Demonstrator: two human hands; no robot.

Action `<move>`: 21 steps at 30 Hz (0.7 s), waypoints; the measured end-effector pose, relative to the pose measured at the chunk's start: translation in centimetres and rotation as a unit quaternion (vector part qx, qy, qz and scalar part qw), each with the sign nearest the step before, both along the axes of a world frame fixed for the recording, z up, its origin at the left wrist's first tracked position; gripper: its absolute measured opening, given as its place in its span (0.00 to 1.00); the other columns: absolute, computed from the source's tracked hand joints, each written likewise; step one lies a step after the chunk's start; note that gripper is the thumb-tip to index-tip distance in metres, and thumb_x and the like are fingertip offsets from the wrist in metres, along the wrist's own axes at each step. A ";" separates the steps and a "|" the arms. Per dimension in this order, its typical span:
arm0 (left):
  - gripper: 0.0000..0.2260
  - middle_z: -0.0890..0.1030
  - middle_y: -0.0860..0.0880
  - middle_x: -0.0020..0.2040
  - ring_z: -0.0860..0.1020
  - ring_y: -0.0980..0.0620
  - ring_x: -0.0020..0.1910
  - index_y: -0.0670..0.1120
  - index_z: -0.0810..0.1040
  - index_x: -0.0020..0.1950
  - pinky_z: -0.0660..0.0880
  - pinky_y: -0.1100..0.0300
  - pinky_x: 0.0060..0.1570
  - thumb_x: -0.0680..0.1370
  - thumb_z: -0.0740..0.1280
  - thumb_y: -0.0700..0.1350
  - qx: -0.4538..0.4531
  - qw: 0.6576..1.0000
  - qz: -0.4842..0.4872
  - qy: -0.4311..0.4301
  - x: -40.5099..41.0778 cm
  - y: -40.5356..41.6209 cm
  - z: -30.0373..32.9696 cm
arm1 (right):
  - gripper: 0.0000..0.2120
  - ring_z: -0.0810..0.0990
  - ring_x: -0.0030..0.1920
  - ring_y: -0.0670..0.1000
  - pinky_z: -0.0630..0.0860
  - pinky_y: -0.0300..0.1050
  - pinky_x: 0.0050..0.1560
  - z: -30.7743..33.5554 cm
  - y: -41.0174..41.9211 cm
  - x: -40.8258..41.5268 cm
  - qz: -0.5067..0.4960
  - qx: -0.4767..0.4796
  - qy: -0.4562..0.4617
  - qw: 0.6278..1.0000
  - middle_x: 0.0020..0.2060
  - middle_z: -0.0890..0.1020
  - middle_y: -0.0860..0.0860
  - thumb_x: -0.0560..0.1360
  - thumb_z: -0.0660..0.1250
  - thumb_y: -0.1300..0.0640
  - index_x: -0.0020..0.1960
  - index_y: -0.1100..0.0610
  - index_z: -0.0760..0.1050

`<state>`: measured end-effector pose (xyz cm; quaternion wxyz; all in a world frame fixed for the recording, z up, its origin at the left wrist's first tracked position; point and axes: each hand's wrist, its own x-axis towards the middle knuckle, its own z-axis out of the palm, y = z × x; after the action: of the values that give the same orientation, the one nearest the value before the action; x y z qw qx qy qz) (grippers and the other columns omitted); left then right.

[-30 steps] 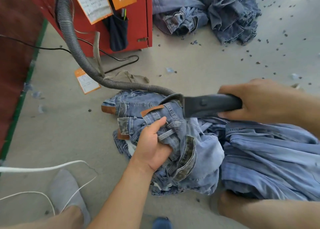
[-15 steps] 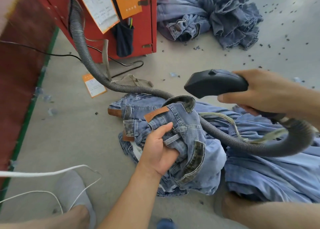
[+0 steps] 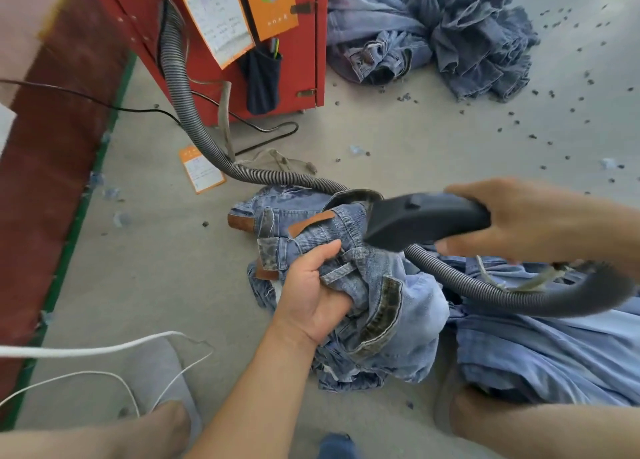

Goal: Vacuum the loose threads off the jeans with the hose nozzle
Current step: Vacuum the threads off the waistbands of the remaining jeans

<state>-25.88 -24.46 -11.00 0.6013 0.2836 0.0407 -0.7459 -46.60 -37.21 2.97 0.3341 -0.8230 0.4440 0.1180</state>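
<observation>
Light blue jeans point(image 3: 398, 320) lie bunched on the floor in front of me, waistband up, with a brown leather patch showing. My left hand point(image 3: 311, 292) grips the denim at the waistband near a belt loop. My right hand point(image 3: 533, 223) holds the dark grey hose nozzle point(image 3: 422, 221), whose mouth points left and down, touching or just above the waistband. The ribbed grey hose point(image 3: 502, 292) loops from the nozzle over the jeans and runs back to the red machine.
A red vacuum cabinet point(image 3: 298, 42) with orange papers stands at the back. A second heap of jeans point(image 3: 433, 32) lies far right, with dark scraps scattered on the floor. A white cord point(image 3: 104, 351) crosses the lower left near my feet. A black cable trails by the cabinet.
My right hand lifted the nozzle off the jeans, then brought it back down to the waistband. My left hand kept its grip on the denim.
</observation>
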 end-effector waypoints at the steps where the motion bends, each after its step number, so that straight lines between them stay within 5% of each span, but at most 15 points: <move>1: 0.18 0.79 0.35 0.67 0.80 0.38 0.65 0.35 0.81 0.65 0.78 0.42 0.64 0.79 0.63 0.40 -0.001 1.000 -0.006 -0.004 0.0 0.1 -0.1 | 0.09 0.80 0.30 0.43 0.73 0.39 0.30 -0.7 0.2 0.5 0.009 -0.029 0.006 1.000 0.33 0.83 0.43 0.73 0.75 0.43 0.47 0.40 0.76; 5: 0.19 0.79 0.36 0.68 0.78 0.37 0.68 0.36 0.80 0.68 0.77 0.41 0.65 0.79 0.65 0.40 -0.022 0.999 -0.029 -0.020 0.8 1.3 -0.3 | 0.09 0.79 0.26 0.47 0.73 0.43 0.31 -2.0 -1.1 1.8 -0.136 -0.126 -0.073 0.980 0.27 0.80 0.48 0.75 0.74 0.45 0.47 0.48 0.76; 8: 0.27 0.74 0.35 0.74 0.71 0.35 0.74 0.37 0.70 0.77 0.67 0.38 0.73 0.84 0.62 0.53 -0.046 0.997 -0.056 0.028 1.1 1.7 0.4 | 0.16 0.79 0.25 0.54 0.79 0.51 0.31 -1.4 -1.9 0.7 -0.253 -0.037 -0.142 0.956 0.26 0.81 0.53 0.73 0.77 0.44 0.45 0.55 0.77; 11: 0.39 0.69 0.36 0.77 0.67 0.36 0.77 0.39 0.67 0.79 0.61 0.39 0.77 0.82 0.57 0.69 -0.036 0.990 -0.109 0.077 0.2 1.6 1.0 | 0.31 0.79 0.29 0.53 0.79 0.48 0.34 -1.2 -1.2 1.1 -0.302 0.069 -0.142 0.940 0.29 0.81 0.56 0.60 0.82 0.34 0.43 0.60 0.79; 13: 0.30 0.72 0.37 0.75 0.68 0.36 0.76 0.39 0.71 0.77 0.65 0.40 0.76 0.85 0.60 0.60 -0.021 0.989 -0.144 0.029 -1.1 1.8 1.0 | 0.35 0.79 0.28 0.52 0.79 0.45 0.33 -1.8 -0.4 2.3 -0.295 0.092 -0.119 0.944 0.30 0.83 0.56 0.54 0.82 0.31 0.42 0.61 0.80; 15: 0.22 0.76 0.37 0.72 0.71 0.36 0.74 0.39 0.74 0.74 0.68 0.41 0.74 0.84 0.64 0.48 -0.011 0.989 -0.146 -0.027 -2.0 2.3 0.7 | 0.31 0.78 0.25 0.50 0.76 0.42 0.28 -2.4 0.3 3.4 -0.257 0.067 -0.078 0.961 0.28 0.83 0.55 0.58 0.84 0.35 0.41 0.60 0.79; 21: 0.21 0.84 0.37 0.60 0.82 0.37 0.60 0.37 0.82 0.63 0.75 0.41 0.66 0.70 0.74 0.35 -0.067 0.989 -0.124 -0.050 -2.3 4.3 -0.1 | 0.13 0.84 0.30 0.56 0.79 0.51 0.31 -3.5 0.5 3.7 -0.192 -0.051 0.014 0.980 0.31 0.85 0.58 0.71 0.78 0.56 0.50 0.60 0.79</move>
<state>-28.20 -20.19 -11.12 0.5234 0.2827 -0.0752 -0.8003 -42.88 -36.72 -0.49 0.3016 -0.7369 0.6036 0.0402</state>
